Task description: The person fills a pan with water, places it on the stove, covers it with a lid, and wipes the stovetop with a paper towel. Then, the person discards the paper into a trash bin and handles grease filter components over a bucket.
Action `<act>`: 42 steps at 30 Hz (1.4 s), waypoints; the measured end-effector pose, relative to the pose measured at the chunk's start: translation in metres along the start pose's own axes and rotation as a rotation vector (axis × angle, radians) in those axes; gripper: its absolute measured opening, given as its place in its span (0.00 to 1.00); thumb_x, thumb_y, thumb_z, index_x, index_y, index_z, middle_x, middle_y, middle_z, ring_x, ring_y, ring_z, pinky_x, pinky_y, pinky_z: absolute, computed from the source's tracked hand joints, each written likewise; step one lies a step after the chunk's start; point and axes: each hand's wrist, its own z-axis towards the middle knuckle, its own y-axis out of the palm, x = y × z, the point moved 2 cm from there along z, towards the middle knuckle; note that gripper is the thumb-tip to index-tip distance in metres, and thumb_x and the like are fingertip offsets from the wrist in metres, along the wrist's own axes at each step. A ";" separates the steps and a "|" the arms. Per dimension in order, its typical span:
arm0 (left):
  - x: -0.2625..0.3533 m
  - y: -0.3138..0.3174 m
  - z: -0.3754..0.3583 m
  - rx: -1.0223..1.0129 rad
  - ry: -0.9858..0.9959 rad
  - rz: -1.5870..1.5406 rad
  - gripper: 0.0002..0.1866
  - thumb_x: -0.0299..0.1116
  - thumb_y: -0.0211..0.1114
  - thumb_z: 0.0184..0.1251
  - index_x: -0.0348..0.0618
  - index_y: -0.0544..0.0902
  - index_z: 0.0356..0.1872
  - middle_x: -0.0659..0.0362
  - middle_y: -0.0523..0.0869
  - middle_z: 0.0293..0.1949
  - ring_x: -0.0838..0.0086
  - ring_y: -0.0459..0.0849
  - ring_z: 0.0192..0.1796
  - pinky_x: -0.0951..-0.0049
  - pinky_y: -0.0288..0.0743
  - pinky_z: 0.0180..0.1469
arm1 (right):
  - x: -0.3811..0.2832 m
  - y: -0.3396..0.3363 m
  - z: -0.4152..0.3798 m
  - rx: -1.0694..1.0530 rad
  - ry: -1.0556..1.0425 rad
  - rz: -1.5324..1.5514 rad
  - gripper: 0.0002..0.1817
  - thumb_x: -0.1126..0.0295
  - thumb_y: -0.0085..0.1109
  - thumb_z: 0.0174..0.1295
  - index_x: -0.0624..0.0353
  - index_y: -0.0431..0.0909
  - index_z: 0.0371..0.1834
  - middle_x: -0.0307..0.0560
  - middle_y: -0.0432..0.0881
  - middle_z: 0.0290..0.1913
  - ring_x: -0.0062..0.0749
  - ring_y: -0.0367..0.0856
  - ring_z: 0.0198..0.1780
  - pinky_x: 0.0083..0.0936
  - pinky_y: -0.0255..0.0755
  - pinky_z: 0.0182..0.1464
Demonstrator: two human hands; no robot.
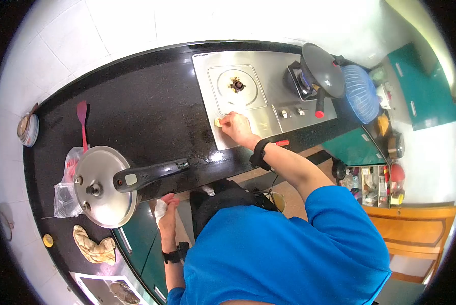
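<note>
My right hand (236, 128) pinches a small yellow piece (218, 122), which looks like a lemon slice, against the near left corner of the steel gas hob (263, 118). Further back on the hob is an uncovered burner (236, 85) with brown residue around it. Below the counter's front edge, my left hand (168, 216) is closed around a crumpled white tissue or cloth (160, 209). The black handle (154, 174) of a steel pressure cooker (103, 170) lies just above that hand.
A lidded black pan (321, 70) covers the right burner, beside a blue basket (361, 94). Around the cooker are a red spatula (82, 119), a plastic bag (65, 199), a striped cloth (93, 246) and a lemon half (48, 240). A wooden chair (411, 226) stands behind at right.
</note>
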 end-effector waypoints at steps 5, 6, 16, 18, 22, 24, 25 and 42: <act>0.001 0.007 0.002 -0.025 -0.015 0.011 0.16 0.24 0.57 0.72 0.34 0.80 0.58 0.54 0.89 0.44 0.71 0.87 0.49 0.71 0.77 0.57 | 0.071 -0.025 -0.015 0.135 0.465 0.498 0.05 0.73 0.70 0.61 0.61 0.91 0.38 0.44 0.92 0.36 0.21 0.88 0.37 0.21 0.81 0.43; -0.003 0.006 0.003 -0.027 -0.005 0.003 0.16 0.24 0.57 0.72 0.34 0.81 0.58 0.54 0.89 0.43 0.71 0.86 0.49 0.71 0.76 0.57 | 0.103 -0.029 -0.021 0.194 0.504 0.474 0.08 0.69 0.73 0.58 0.56 0.92 0.39 0.48 0.92 0.35 0.27 0.91 0.37 0.24 0.82 0.44; -0.009 0.008 -0.007 -0.016 -0.056 0.022 0.16 0.23 0.56 0.72 0.35 0.81 0.57 0.56 0.90 0.44 0.72 0.85 0.48 0.72 0.75 0.54 | 0.114 -0.050 -0.075 0.158 0.560 -0.163 0.08 0.65 0.68 0.61 0.54 0.92 0.38 0.58 0.89 0.37 0.54 0.90 0.42 0.45 0.82 0.48; -0.010 0.007 -0.009 -0.017 -0.056 0.034 0.16 0.24 0.56 0.72 0.35 0.81 0.58 0.56 0.90 0.44 0.73 0.85 0.48 0.72 0.75 0.54 | 0.104 -0.045 -0.072 0.214 0.467 -0.217 0.08 0.66 0.66 0.60 0.54 0.92 0.37 0.58 0.88 0.32 0.55 0.89 0.37 0.44 0.82 0.43; -0.014 0.005 -0.009 -0.012 -0.066 0.034 0.16 0.24 0.56 0.72 0.35 0.81 0.58 0.56 0.90 0.44 0.73 0.85 0.47 0.73 0.75 0.54 | 0.072 -0.035 -0.058 0.137 0.440 -0.191 0.08 0.67 0.67 0.59 0.55 0.92 0.36 0.58 0.89 0.35 0.54 0.89 0.38 0.44 0.82 0.45; -0.013 0.004 -0.014 -0.006 -0.063 0.031 0.16 0.24 0.56 0.72 0.35 0.81 0.58 0.56 0.90 0.44 0.73 0.85 0.47 0.73 0.75 0.54 | 0.055 -0.027 -0.050 0.131 0.410 -0.175 0.08 0.69 0.66 0.58 0.54 0.92 0.36 0.58 0.89 0.38 0.55 0.89 0.41 0.45 0.82 0.46; -0.013 0.004 -0.014 -0.004 -0.055 0.030 0.16 0.25 0.56 0.72 0.35 0.81 0.58 0.56 0.90 0.44 0.73 0.85 0.47 0.72 0.75 0.54 | 0.050 -0.022 -0.049 0.134 0.345 -0.128 0.08 0.70 0.65 0.58 0.53 0.92 0.37 0.57 0.88 0.39 0.55 0.88 0.42 0.44 0.81 0.48; -0.014 0.018 -0.040 -0.018 -0.028 0.062 0.16 0.25 0.57 0.72 0.34 0.80 0.58 0.56 0.90 0.44 0.73 0.86 0.49 0.73 0.75 0.55 | -0.016 -0.009 -0.077 0.072 0.233 0.379 0.06 0.69 0.72 0.57 0.57 0.92 0.36 0.52 0.89 0.37 0.43 0.89 0.38 0.33 0.82 0.44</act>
